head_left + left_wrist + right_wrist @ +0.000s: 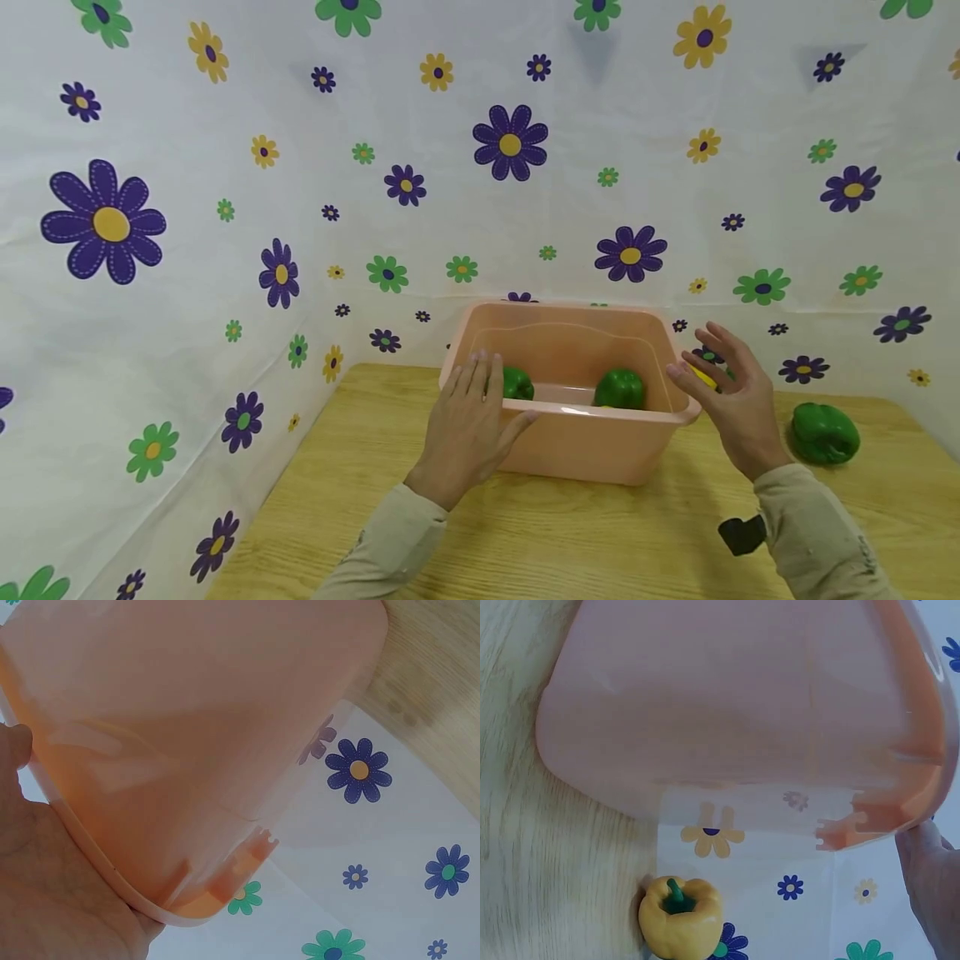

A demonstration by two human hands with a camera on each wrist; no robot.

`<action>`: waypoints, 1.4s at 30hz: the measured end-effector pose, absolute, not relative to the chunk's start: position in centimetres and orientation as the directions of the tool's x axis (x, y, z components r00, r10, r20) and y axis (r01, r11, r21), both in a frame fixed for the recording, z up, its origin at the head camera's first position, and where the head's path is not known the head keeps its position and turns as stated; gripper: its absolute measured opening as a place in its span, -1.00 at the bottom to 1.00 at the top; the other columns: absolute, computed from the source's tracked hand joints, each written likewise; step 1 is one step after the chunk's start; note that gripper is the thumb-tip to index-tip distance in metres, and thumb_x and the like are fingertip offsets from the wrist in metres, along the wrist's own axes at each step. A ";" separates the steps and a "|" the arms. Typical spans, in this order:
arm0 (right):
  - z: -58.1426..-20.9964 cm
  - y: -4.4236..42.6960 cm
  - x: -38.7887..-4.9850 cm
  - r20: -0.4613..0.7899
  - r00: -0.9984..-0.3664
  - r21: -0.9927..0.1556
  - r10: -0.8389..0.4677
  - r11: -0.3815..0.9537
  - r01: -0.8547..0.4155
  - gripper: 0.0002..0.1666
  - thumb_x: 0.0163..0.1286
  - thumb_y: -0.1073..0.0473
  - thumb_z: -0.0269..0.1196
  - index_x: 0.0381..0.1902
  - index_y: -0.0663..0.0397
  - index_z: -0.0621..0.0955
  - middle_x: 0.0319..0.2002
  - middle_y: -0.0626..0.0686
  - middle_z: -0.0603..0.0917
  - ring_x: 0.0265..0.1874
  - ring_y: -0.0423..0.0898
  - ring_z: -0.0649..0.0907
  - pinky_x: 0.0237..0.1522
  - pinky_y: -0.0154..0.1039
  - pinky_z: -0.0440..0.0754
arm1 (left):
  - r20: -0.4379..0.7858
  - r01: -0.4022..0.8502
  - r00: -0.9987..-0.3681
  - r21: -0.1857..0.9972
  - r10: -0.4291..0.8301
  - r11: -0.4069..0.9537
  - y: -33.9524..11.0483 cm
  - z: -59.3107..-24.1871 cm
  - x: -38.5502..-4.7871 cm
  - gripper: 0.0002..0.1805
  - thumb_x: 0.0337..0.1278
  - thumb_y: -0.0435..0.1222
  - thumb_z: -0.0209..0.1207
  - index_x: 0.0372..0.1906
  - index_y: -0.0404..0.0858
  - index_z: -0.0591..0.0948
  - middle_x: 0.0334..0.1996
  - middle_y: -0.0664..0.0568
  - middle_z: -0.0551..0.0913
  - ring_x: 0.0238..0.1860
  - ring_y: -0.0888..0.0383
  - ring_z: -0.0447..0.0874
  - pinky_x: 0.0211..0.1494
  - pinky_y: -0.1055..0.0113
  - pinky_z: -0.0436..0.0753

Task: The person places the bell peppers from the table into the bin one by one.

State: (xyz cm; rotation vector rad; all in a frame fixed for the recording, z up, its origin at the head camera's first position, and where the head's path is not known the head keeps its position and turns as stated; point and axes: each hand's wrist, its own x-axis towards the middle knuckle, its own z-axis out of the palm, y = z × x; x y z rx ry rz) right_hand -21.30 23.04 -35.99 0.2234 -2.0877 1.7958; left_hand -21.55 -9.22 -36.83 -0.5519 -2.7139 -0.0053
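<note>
A pink plastic bin (581,446) stands on the table with two green bell peppers (621,389) (517,383) visible inside. My left hand (467,429) rests on the bin's front left rim, its fingers extended over the edge. At the right end, my right hand (738,400) is by the rim with fingers loosely bent, and its thumb side appears to touch the corner in the right wrist view. Beyond the right hand lies a yellow bell pepper (681,919), partly hidden in the head view. Another green bell pepper (825,433) sits right of that hand. The bin's front wall hides its floor.
The wooden table (525,533) extends in front of the bin and to both sides. A white flower-printed sheet (450,208) hangs behind and at the left. Beside the right sleeve is a small black object (742,533).
</note>
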 end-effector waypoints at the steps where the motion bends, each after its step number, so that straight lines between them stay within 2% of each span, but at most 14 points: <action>1: -35.9 23.1 -21.3 0.382 -0.916 -0.918 0.122 0.160 -0.362 -0.07 0.40 0.23 0.36 0.60 -0.12 0.17 0.53 0.19 0.23 0.24 -0.18 0.53 -0.01 -0.54 0.59 | 0.358 0.378 -0.854 -0.070 0.377 0.923 -9.2 -36.9 -21.6 -0.01 0.45 0.33 -0.22 0.56 -0.42 0.14 0.55 -0.25 0.15 0.56 -0.13 0.10 0.59 0.04 0.10; 7: -35.1 24.4 -21.2 0.451 -0.876 -0.889 0.172 -0.001 -0.458 -0.20 0.39 0.37 0.32 0.52 -0.04 0.32 0.44 0.10 0.37 0.16 -0.19 0.58 0.01 -0.52 0.60 | 0.367 0.382 -0.849 -0.073 0.381 0.921 -9.3 -37.0 -21.7 -0.02 0.45 0.32 -0.22 0.56 -0.42 0.15 0.54 -0.26 0.17 0.56 -0.13 0.11 0.59 0.03 0.11; 9: -34.8 25.3 -21.3 0.463 -0.856 -0.881 0.231 0.014 -0.473 -0.23 0.37 0.39 0.33 0.49 -0.02 0.37 0.40 0.08 0.42 0.12 -0.20 0.61 0.00 -0.54 0.59 | 0.368 0.382 -0.849 -0.071 0.380 0.921 -9.3 -37.0 -21.7 -0.02 0.45 0.32 -0.22 0.56 -0.42 0.15 0.54 -0.26 0.17 0.56 -0.13 0.11 0.59 0.03 0.11; 11: -34.7 26.3 -21.7 0.465 -0.835 -0.885 0.294 0.127 -0.448 -0.23 0.36 0.36 0.35 0.48 -0.04 0.39 0.39 0.07 0.44 0.12 -0.22 0.61 0.00 -0.55 0.59 | 0.363 0.381 -0.852 -0.066 0.378 0.922 -9.4 -37.0 -21.7 -0.02 0.45 0.32 -0.22 0.56 -0.42 0.14 0.55 -0.26 0.16 0.56 -0.13 0.10 0.59 0.03 0.11; 14: -34.9 28.0 -22.2 0.454 -0.804 -0.876 0.384 0.356 -0.325 -0.20 0.33 0.24 0.41 0.49 -0.08 0.40 0.43 0.04 0.43 0.21 -0.15 0.58 0.11 -0.48 0.57 | 0.354 0.378 -0.858 -0.059 0.373 0.924 -9.4 -37.1 -21.7 -0.02 0.45 0.32 -0.22 0.56 -0.42 0.14 0.55 -0.26 0.14 0.56 -0.13 0.09 0.59 0.03 0.09; 16: -35.4 29.2 -22.4 0.437 -0.795 -0.855 0.421 0.470 -0.222 -0.16 0.33 0.14 0.43 0.52 -0.08 0.36 0.47 0.05 0.38 0.33 -0.01 0.52 0.28 -0.28 0.52 | 0.347 0.374 -0.862 -0.060 0.371 0.925 -9.5 -37.1 -21.6 -0.02 0.46 0.33 -0.24 0.56 -0.41 0.14 0.56 -0.25 0.13 0.57 -0.13 0.08 0.60 0.03 0.09; 20: -36.8 31.6 -22.6 0.436 -0.781 -0.796 0.447 0.596 -0.104 -0.08 0.31 0.04 0.43 0.54 0.08 0.31 0.49 0.23 0.31 0.41 0.30 0.36 0.40 0.21 0.34 | 0.340 0.372 -0.864 -0.070 0.373 0.926 -9.5 -37.2 -21.6 -0.02 0.46 0.33 -0.26 0.57 -0.41 0.14 0.56 -0.25 0.13 0.57 -0.13 0.08 0.60 0.03 0.08; 24: -38.5 33.6 -22.6 0.419 -0.790 -0.728 0.447 0.685 0.001 -0.01 0.33 -0.03 0.39 0.53 0.31 0.24 0.44 0.46 0.27 0.41 0.43 0.26 0.42 0.36 0.20 | 0.333 0.370 -0.866 -0.074 0.373 0.926 -9.6 -37.2 -21.5 -0.02 0.46 0.33 -0.27 0.57 -0.41 0.13 0.56 -0.25 0.13 0.57 -0.13 0.08 0.60 0.03 0.08; 28: -39.9 35.2 -22.7 0.307 -0.829 -0.676 0.468 0.720 0.156 0.11 0.36 -0.19 0.31 0.53 0.44 0.13 0.41 0.59 0.18 0.40 0.52 0.18 0.37 0.46 0.14 | 0.338 0.367 -0.865 -0.076 0.370 0.927 -9.6 -37.2 -21.5 -0.01 0.45 0.34 -0.26 0.57 -0.41 0.14 0.56 -0.25 0.13 0.57 -0.13 0.08 0.60 0.03 0.08; 34: -41.3 36.8 -22.9 0.105 -0.825 -0.604 0.555 0.695 0.390 0.24 0.36 -0.32 0.22 0.54 0.48 -0.02 0.43 0.62 0.08 0.39 0.55 0.14 0.35 0.47 0.17 | 0.361 0.379 -0.851 -0.082 0.382 0.922 -9.5 -37.1 -21.6 -0.01 0.45 0.33 -0.24 0.56 -0.42 0.15 0.54 -0.27 0.16 0.56 -0.14 0.12 0.59 0.04 0.10; 38: -42.2 37.7 -23.0 -0.013 -0.807 -0.587 0.590 0.649 0.484 0.25 0.36 -0.29 0.21 0.53 0.51 -0.09 0.40 0.66 0.05 0.37 0.57 0.16 0.35 0.46 0.19 | 0.360 0.382 -0.850 -0.083 0.385 0.920 -9.4 -37.1 -21.6 -0.01 0.45 0.34 -0.25 0.56 -0.42 0.15 0.54 -0.27 0.16 0.56 -0.14 0.12 0.59 0.04 0.10; 42: -43.1 38.0 -23.0 -0.062 -0.786 -0.583 0.615 0.617 0.529 0.21 0.36 -0.21 0.23 0.52 0.52 -0.07 0.34 0.69 0.09 0.32 0.58 0.22 0.32 0.44 0.24 | 0.365 0.387 -0.844 -0.092 0.392 0.918 -9.4 -37.1 -21.6 -0.02 0.46 0.33 -0.26 0.55 -0.42 0.16 0.54 -0.26 0.16 0.55 -0.14 0.12 0.59 0.04 0.11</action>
